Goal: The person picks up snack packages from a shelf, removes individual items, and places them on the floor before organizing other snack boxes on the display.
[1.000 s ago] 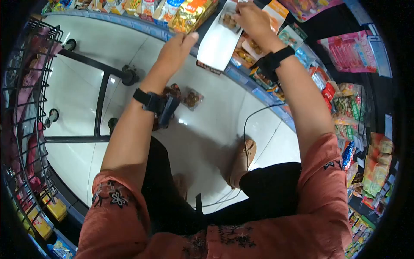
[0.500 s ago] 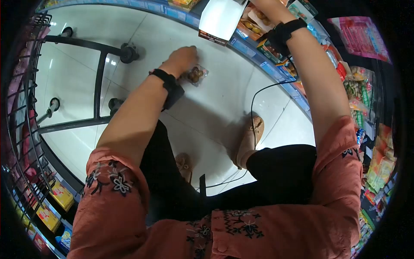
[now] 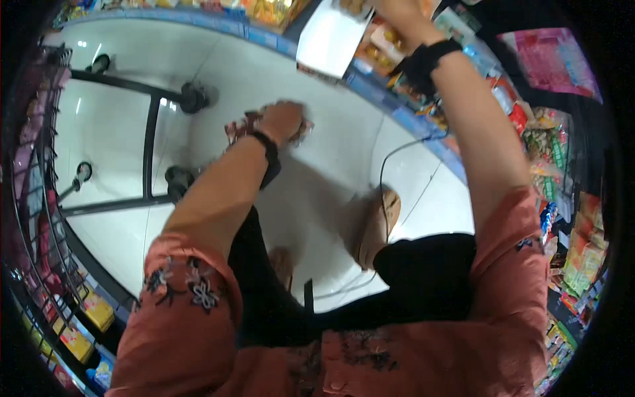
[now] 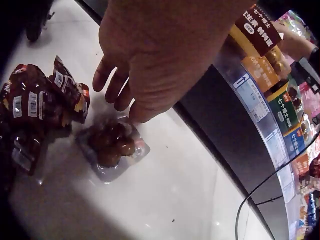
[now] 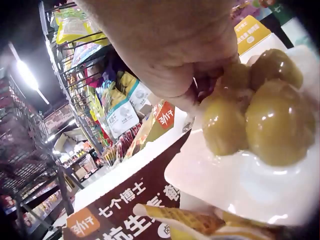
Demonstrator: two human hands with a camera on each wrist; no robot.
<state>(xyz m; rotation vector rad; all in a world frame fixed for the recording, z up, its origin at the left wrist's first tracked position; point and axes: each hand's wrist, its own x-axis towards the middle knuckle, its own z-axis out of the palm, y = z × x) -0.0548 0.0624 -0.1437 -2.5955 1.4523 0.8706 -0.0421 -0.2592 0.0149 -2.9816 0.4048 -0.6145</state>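
Note:
In the head view my left hand (image 3: 283, 121) reaches low over the floor and partly covers a clear pack of brown eggs. The left wrist view shows that egg pack (image 4: 115, 147) on the white floor, with the loosely bent fingers just above its edge. Beside it lie several dark brown snack packets (image 4: 37, 102). My right hand (image 5: 170, 55) is up at the shelf, fingers curled at the edge of another clear pack of glossy brown eggs (image 5: 280, 122). A white-lined display box (image 3: 334, 40) with a brown printed front stands by this hand.
A black wire cart (image 3: 36, 192) with wheeled legs stands on the left. Snack boxes and packets line the shelf, whose blue label edge (image 3: 397, 109) curves along the front. A black cable (image 3: 382, 172) hangs from the right wrist towards the floor near a shoe (image 3: 390, 208).
My left hand has dropped from beside the shelf edge to the egg pack on the floor. The right hand has stayed near the display box while the head view shifted.

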